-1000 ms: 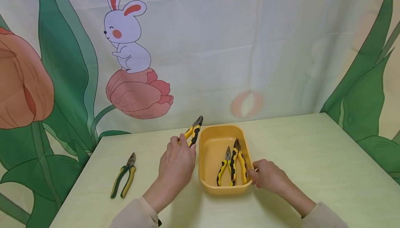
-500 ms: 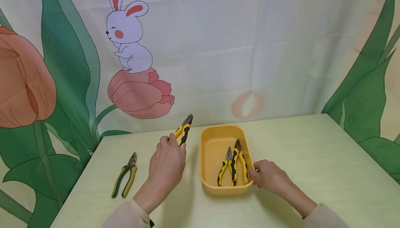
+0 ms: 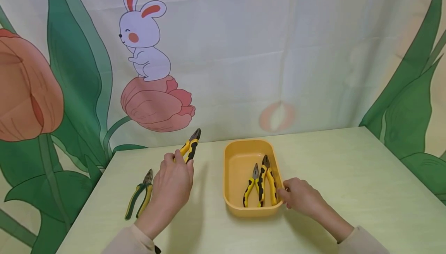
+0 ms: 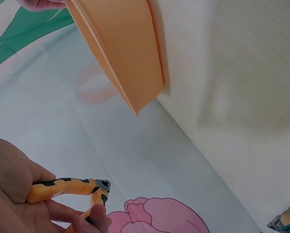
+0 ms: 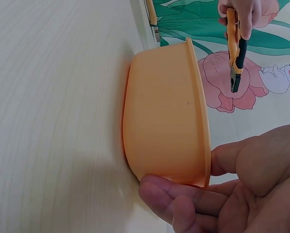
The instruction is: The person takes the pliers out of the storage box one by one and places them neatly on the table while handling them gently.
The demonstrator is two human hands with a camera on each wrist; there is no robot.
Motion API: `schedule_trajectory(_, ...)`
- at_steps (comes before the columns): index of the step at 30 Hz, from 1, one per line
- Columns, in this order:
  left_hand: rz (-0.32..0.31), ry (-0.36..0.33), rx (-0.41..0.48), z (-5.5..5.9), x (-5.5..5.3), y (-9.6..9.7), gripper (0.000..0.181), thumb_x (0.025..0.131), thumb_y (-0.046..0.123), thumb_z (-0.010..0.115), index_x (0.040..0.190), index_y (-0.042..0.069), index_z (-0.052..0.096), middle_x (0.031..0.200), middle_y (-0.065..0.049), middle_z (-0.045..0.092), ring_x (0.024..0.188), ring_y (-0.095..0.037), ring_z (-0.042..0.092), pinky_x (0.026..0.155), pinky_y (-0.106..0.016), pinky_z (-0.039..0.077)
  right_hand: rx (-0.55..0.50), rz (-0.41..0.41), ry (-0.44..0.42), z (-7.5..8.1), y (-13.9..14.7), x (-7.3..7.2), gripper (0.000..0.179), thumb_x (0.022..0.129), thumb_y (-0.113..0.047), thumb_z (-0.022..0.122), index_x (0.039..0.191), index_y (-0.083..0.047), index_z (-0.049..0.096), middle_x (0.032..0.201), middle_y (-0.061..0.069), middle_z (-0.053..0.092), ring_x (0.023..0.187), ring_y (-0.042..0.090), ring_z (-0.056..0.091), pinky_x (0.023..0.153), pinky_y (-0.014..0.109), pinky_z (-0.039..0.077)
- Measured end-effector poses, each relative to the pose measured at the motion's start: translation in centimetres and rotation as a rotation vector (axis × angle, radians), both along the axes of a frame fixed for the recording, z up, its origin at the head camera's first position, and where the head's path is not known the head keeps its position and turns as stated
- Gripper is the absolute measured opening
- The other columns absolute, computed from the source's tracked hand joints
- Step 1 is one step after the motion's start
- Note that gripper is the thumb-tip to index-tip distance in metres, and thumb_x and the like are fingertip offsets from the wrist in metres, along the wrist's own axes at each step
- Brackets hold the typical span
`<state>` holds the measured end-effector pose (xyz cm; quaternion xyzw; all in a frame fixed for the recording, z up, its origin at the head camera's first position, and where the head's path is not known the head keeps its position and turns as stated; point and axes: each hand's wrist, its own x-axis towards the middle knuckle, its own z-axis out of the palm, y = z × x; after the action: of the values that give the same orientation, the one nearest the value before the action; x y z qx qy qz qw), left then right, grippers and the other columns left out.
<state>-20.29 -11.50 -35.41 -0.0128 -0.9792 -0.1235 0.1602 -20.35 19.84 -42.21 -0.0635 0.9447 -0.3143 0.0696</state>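
One pair of combination pliers, yellow-and-black handles, dark metal head: gripped by the handles in the curled fingers of the left hand, raised above the counter, head projecting beyond the fingertips, well apart from the basin.

One rectangular, round-cornered yellow-orange plastic basin: standing on the counter, to the right of the left fingers; near right corner pinched by the right hand, thumb over the rim, other fingers against the outer wall.

Two pairs of pliers inside that basin, just left of the right fingers: one larger, yellow-and-black handles, dark head, nearest those fingers; one smaller, yellow-and-black handles, tapered grey nose, beside it, farther left. Handles spread, noses pointing away from the person.

One pair of green-and-yellow-handled metal pliers: lying on the counter left of the left fingers, partly hidden by that arm.

One printed fabric backdrop, rabbit and tulips, beyond both sets of fingers.
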Motion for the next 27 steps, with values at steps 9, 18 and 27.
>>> schedule_trajectory(9, 0.038, -0.009, 0.009, 0.2, 0.2, -1.4, 0.056, 0.109, 0.029, 0.050, 0.143, -0.014, 0.044, 0.127, -0.033, 0.050, 0.104, -0.043, 0.060, 0.079, -0.059, 0.055, -0.006, 0.004, -0.005, 0.0, -0.1, 0.1, 0.027, 0.098, -0.016, 0.058, 0.072, -0.011, 0.056, 0.064, 0.001, 0.062, 0.055, 0.016, 0.056, 0.049, 0.028, 0.038)
schedule_trajectory(18, 0.050, -0.002, 0.023, 0.6, 0.2, -2.6, 0.056, 0.109, 0.028, 0.050, 0.143, -0.016, 0.043, 0.126, -0.034, 0.050, 0.104, -0.044, 0.059, 0.077, -0.059, 0.055, -0.009, 0.001, -0.005, 0.1, 0.0, 0.0, 0.027, 0.098, -0.017, 0.058, 0.072, -0.012, 0.055, 0.064, 0.002, 0.062, 0.055, 0.016, 0.055, 0.049, 0.028, 0.036)
schedule_trajectory(27, 0.046, 0.014, 0.023, 1.0, 0.2, -3.9, 0.056, 0.109, 0.027, 0.049, 0.142, -0.018, 0.042, 0.123, -0.035, 0.049, 0.100, -0.045, 0.059, 0.072, -0.056, 0.056, 0.001, 0.001, -0.018, 0.1, 0.0, 0.0, 0.025, 0.098, -0.016, 0.058, 0.074, -0.011, 0.057, 0.065, 0.002, 0.062, 0.057, 0.016, 0.058, 0.050, 0.029, 0.039)
